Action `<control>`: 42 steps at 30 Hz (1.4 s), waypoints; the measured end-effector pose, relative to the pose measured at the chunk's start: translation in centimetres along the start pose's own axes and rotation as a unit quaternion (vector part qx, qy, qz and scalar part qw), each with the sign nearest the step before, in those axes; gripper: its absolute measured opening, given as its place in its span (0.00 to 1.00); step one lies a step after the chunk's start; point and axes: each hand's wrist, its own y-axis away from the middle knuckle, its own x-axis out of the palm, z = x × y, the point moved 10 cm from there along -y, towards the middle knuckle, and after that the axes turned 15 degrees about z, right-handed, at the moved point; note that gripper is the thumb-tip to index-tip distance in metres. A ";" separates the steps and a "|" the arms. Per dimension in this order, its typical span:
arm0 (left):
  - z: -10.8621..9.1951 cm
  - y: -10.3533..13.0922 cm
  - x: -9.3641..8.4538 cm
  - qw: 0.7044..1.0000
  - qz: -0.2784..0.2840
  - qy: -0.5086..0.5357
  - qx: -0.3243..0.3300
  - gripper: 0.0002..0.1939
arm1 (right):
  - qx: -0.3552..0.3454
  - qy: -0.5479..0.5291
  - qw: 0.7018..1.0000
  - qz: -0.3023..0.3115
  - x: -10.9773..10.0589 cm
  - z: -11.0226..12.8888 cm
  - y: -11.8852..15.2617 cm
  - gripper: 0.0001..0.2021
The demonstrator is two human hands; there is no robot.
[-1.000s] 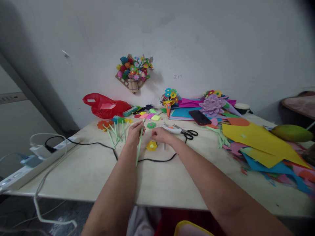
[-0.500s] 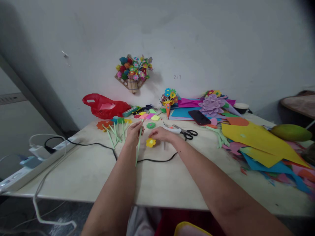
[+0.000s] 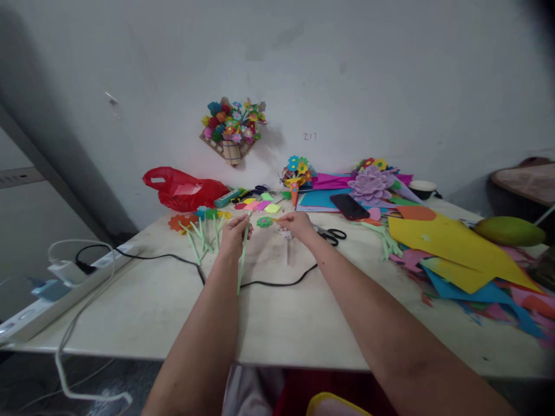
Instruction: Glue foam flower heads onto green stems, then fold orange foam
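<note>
Left hand (image 3: 235, 234) and right hand (image 3: 298, 226) pinching, forearms (image 3: 203, 315) outstretched

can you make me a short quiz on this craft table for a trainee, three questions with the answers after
1. Multiple choice: what does the left hand hold?
a) a red plastic bag
b) a pale green strip
c) a black phone
2. True or false: the scissors lie to the left of the left hand.
3. Fill in the missing word: the small flat flower between the left hand and the right hand has ____ petals.

Key: 1 b; 2 false; 3 green
</note>
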 end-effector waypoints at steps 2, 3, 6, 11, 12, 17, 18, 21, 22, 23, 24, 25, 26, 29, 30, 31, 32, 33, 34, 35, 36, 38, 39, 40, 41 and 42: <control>0.2 -0.1 0.4 1.000 0.016 -0.006 0.000 0.16 | -0.002 0.003 0.999 -0.041 -1.1 -0.3 0.0 0.11; 0.3 -0.1 0.6 1.000 0.025 -0.011 -0.002 0.16 | -0.008 -0.003 0.998 -0.062 -1.6 -0.4 0.1 0.11; 0.7 -0.2 1.5 0.998 0.050 -0.029 -0.017 0.16 | -0.009 -0.070 0.993 -0.090 -2.5 -0.6 0.6 0.10; 1.1 -0.1 3.0 0.994 0.088 -0.054 -0.035 0.15 | 0.054 -0.193 0.978 -0.054 -1.5 -1.7 0.8 0.10; 1.2 0.0 3.2 0.993 0.092 -0.056 -0.038 0.15 | 0.048 -0.194 0.978 -0.053 -1.4 -1.6 0.7 0.09; 1.4 0.0 3.7 0.992 0.101 -0.066 -0.042 0.15 | -0.005 -0.094 0.993 -0.073 -1.6 -0.1 0.2 0.09; 1.4 0.0 3.8 0.991 0.104 -0.069 -0.042 0.15 | -0.013 -0.067 0.995 -0.076 -1.6 0.2 0.1 0.10; 1.5 0.0 4.0 0.990 0.110 -0.075 -0.046 0.15 | -0.036 -0.020 0.996 -0.075 -1.3 1.1 0.2 0.11; 1.6 0.0 4.1 0.990 0.110 -0.073 -0.047 0.15 | -0.045 -0.014 0.996 -0.076 -1.2 1.5 0.3 0.11; 1.7 -0.1 4.1 0.990 0.111 -0.070 -0.049 0.14 | -0.054 -0.009 0.995 -0.077 -1.1 1.8 0.4 0.11; 1.7 -0.1 4.2 0.990 0.113 -0.066 -0.050 0.14 | -0.060 -0.001 0.995 -0.079 -1.1 2.1 0.5 0.11; 1.8 -0.1 4.2 0.990 0.115 -0.063 -0.050 0.14 | -0.064 0.009 0.995 -0.079 -1.0 2.4 0.7 0.11; 1.8 -0.1 4.3 0.990 0.118 -0.062 -0.049 0.14 | -0.066 0.022 0.994 -0.080 -1.0 2.7 0.8 0.11; 1.8 0.0 4.4 0.989 0.123 -0.063 -0.048 0.14 | -0.059 0.068 0.993 -0.071 -0.7 3.2 1.1 0.12; 1.9 0.0 4.4 0.989 0.122 -0.063 -0.048 0.15 | -0.057 0.084 0.993 -0.066 -0.6 3.4 1.1 0.12; 1.9 0.0 4.3 0.990 0.120 -0.062 -0.049 0.15 | -0.055 0.097 0.992 -0.064 -0.5 3.6 1.2 0.12; 1.9 0.0 4.3 0.990 0.118 -0.060 -0.050 0.15 | -0.051 0.109 0.991 -0.060 -0.5 3.7 1.2 0.12; 1.9 0.0 4.3 0.990 0.117 -0.059 -0.051 0.15 | -0.047 0.119 0.990 -0.057 -0.4 3.8 1.3 0.12; 1.9 0.0 4.3 0.990 0.116 -0.058 -0.052 0.15 | -0.042 0.128 0.989 -0.055 -0.4 3.9 1.3 0.12; 1.9 0.0 4.3 0.990 0.115 -0.058 -0.053 0.15 | -0.039 0.136 0.989 -0.052 -0.3 4.0 1.4 0.12; 1.9 0.0 4.3 0.990 0.114 -0.059 -0.054 0.15 | -0.036 0.145 0.988 -0.049 -0.3 4.1 1.4 0.12; 1.9 0.0 4.3 0.990 0.114 -0.060 -0.055 0.15 | -0.032 0.166 0.985 -0.041 -0.2 4.4 1.5 0.12; 1.9 0.0 4.4 0.990 0.114 -0.060 -0.056 0.14 | -0.028 0.176 0.983 -0.038 -0.2 4.5 1.6 0.12; 2.0 0.0 4.4 0.990 0.114 -0.060 -0.056 0.14 | -0.024 0.186 0.982 -0.034 -0.1 4.6 1.6 0.13; 2.0 0.0 4.4 0.990 0.115 -0.060 -0.056 0.14 | -0.019 0.194 0.980 -0.030 -0.1 4.6 1.7 0.13; 2.0 0.0 4.4 0.990 0.116 -0.059 -0.057 0.14 | -0.015 0.201 0.979 -0.027 -0.1 4.7 1.7 0.13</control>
